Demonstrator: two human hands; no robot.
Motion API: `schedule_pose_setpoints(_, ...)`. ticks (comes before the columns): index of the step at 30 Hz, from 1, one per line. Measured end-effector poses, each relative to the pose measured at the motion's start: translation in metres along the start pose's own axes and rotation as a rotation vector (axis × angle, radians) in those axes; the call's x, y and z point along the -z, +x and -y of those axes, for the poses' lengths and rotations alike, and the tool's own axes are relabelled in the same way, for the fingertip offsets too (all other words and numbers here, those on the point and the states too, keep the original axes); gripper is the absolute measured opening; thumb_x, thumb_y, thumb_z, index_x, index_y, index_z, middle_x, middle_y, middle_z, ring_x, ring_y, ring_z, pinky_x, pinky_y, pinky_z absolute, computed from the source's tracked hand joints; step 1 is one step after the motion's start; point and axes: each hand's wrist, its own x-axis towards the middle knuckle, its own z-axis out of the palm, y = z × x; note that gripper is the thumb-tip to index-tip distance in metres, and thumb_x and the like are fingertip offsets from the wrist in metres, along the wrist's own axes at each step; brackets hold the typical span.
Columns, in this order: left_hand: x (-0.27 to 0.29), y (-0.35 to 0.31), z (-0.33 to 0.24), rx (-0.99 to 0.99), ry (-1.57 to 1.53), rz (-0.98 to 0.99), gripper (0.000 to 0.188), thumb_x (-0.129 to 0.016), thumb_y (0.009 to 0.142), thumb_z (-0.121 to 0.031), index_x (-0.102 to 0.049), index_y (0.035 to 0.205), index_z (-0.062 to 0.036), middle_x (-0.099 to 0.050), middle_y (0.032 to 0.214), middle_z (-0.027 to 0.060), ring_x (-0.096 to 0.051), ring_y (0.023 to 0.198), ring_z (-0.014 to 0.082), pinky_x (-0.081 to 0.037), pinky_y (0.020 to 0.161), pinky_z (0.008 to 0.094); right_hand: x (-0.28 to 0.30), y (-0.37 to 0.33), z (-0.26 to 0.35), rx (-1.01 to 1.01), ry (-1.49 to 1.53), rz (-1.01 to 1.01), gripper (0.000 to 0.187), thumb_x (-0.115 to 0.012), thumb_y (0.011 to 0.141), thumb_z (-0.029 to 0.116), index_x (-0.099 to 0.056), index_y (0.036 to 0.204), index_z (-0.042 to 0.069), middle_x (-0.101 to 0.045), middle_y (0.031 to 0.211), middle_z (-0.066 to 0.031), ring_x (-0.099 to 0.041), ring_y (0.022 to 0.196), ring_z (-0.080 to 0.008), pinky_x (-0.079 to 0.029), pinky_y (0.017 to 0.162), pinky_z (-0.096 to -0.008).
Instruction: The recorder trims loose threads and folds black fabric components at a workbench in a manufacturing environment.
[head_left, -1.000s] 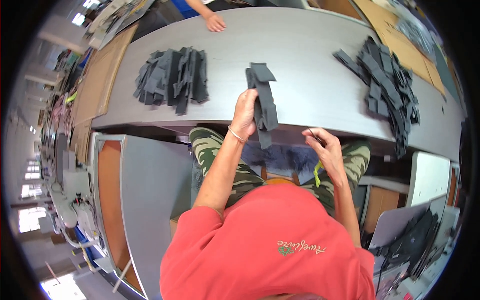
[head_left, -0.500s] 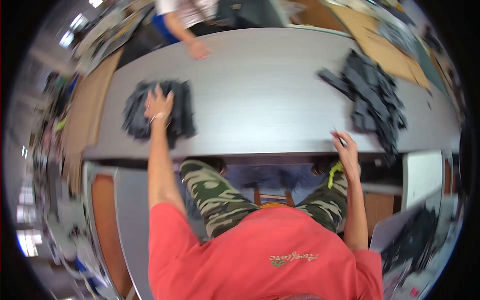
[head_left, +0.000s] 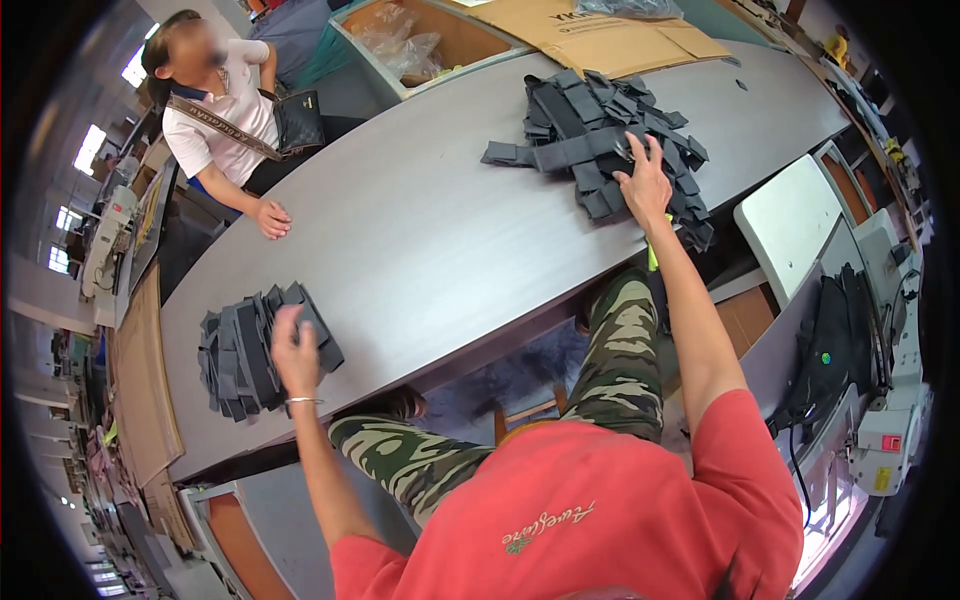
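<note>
My left hand (head_left: 296, 352) is over the right part of a neat bundle of dark grey fabric strips (head_left: 240, 350) at the table's left end. Its fingers are partly stretched out and apart, slightly smeared by motion, with nothing visible in them. At the right, my right hand (head_left: 647, 187) reaches onto a loose heap of similar dark grey fabric strips (head_left: 590, 120). A small dark pointed tool shows at its fingertips, mostly hidden against the dark cloth. A yellow-green ribbon (head_left: 653, 256) hangs by that wrist. One long strip (head_left: 545, 154) sticks out leftward from the heap.
The grey table (head_left: 420, 230) curves across the view. Across it sits a person in a light shirt, one hand (head_left: 272, 219) resting on the far edge. Flat cardboard (head_left: 600, 38) and an open box (head_left: 372, 62) of clear plastic lie beyond. A white panel (head_left: 790, 228) stands at the right.
The view has turned rightward. My right hand has gone from the near edge onto the loose heap. My left hand has drawn back toward the bundle's right side.
</note>
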Motion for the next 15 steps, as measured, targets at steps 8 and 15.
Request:
schedule_pose_setpoints(8, -0.082, -0.042, -0.025, -0.113, 0.393, 0.359, 0.039, -0.064, 0.082, -0.019, -0.059, 0.12, -0.0101, -0.053, 0.132, 0.0143, -0.051, 0.119, 0.0311, -0.038, 0.1, 0.0426, 0.011, 0.02, -0.006, 0.123, -0.233, 0.303, 0.052, -0.078, 0.069, 0.029, -0.059, 0.117, 0.02, -0.055, 0.111, -0.0135, -0.064, 0.091, -0.0372, -0.052, 0.077, -0.0465)
schedule_pose_setpoints(15, -0.046, -0.046, 0.033, 0.063, 0.452, 0.274, 0.037, -0.065, 0.08, -0.015, -0.061, 0.115, -0.004, -0.055, 0.128, 0.0183, -0.053, 0.117, 0.0332, -0.043, 0.097, 0.0412, 0.003, 0.006, 0.022, 0.301, -0.121, 0.207, 0.045, -0.075, 0.068, 0.03, -0.06, 0.103, 0.006, -0.06, 0.096, -0.0161, -0.066, 0.081, -0.0331, -0.053, 0.071, -0.0444)
